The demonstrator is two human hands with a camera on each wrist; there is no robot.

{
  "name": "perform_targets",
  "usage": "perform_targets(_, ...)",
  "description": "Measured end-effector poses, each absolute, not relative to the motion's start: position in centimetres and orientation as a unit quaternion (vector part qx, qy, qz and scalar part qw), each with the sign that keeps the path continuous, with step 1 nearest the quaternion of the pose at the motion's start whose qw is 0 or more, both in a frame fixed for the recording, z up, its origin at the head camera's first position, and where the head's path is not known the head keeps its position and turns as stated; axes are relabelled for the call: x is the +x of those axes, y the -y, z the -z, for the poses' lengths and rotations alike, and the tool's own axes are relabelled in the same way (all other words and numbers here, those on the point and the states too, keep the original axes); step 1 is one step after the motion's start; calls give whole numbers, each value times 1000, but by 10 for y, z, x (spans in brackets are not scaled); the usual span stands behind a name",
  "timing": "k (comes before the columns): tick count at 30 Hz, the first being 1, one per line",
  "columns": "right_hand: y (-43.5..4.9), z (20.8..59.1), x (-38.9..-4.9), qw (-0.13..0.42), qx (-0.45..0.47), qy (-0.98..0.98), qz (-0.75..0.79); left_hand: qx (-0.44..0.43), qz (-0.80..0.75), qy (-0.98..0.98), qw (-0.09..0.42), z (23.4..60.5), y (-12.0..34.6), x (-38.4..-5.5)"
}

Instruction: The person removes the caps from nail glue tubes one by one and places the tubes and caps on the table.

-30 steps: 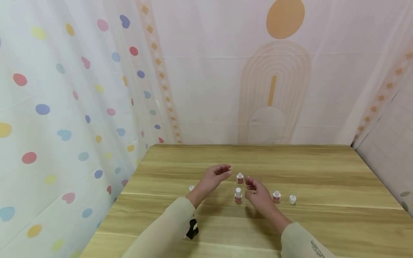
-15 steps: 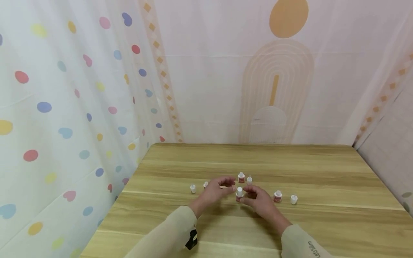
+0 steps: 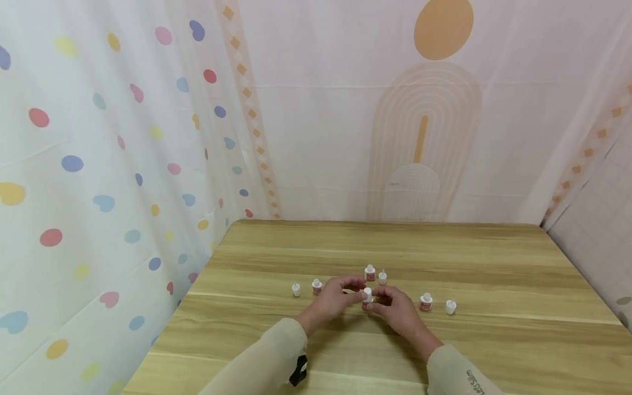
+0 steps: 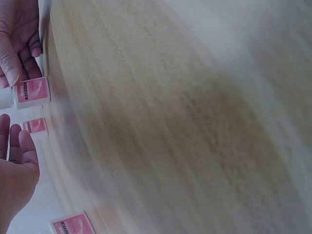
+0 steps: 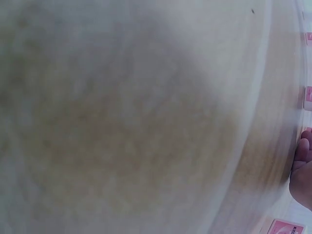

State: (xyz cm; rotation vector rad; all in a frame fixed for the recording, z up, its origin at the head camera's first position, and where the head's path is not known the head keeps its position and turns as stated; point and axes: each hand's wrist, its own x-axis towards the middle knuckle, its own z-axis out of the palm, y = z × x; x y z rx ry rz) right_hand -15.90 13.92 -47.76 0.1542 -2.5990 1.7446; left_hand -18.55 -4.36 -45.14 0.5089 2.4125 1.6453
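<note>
In the head view a small white bottle (image 3: pixel 367 305) with a red label and white cap (image 3: pixel 367 292) stands upright between both hands. My right hand (image 3: pixel 399 312) holds its body from the right, thumb in front; the left wrist view shows this thumb on the labelled bottle (image 4: pixel 33 91). My left hand (image 3: pixel 332 300) is at the left of the cap, thumb close to it. In the left wrist view the left hand's fingers (image 4: pixel 27 146) are stretched out, with a gap to the bottle. Whether the left thumb touches the cap is hard to tell.
Three similar bottles without caps stand around: one at left (image 3: pixel 317 287), one behind (image 3: pixel 370 273), one at right (image 3: pixel 426 302). Beside each lies an upturned white cap: left cap (image 3: pixel 295 289), back cap (image 3: pixel 382 278), right cap (image 3: pixel 450 307). They share a wooden table (image 3: pixel 276 247).
Both hands have come down and in towards the middle capped bottle. The right hand, earlier by the back cap, has left it and taken hold of the bottle; the left hand has drawn near its cap.
</note>
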Motion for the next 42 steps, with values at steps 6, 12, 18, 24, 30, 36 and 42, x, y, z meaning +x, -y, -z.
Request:
perform_targets(6, -138, 480, -161, 3, 49, 830, -556, 167, -552, -812, 91, 452, 43, -186)
perform_targets(12, -138, 480, -161, 8, 48, 829, -557, 165, -549, -814, 94, 456, 42, -189)
perform_targets(18, -139, 480, -161, 8, 51, 835, -547, 164, -547, -815, 95, 456, 41, -189)
perform_targets(24, -138, 480, -160, 0, 47, 832, -553, 154, -553, -812, 102, 453, 40, -187)
perform_targets(30, -138, 478, -160, -10, 47, 820, -570, 151, -554, -812, 102, 452, 41, -186)
perform_targets(36, -138, 478, -159, -12, 48, 820, -571, 155, -543, -818, 106, 450, 42, -186)
perform_targets(42, -137, 479, -157, -5, 44, 823, -566, 158, -537, -821, 112, 450, 43, -187)
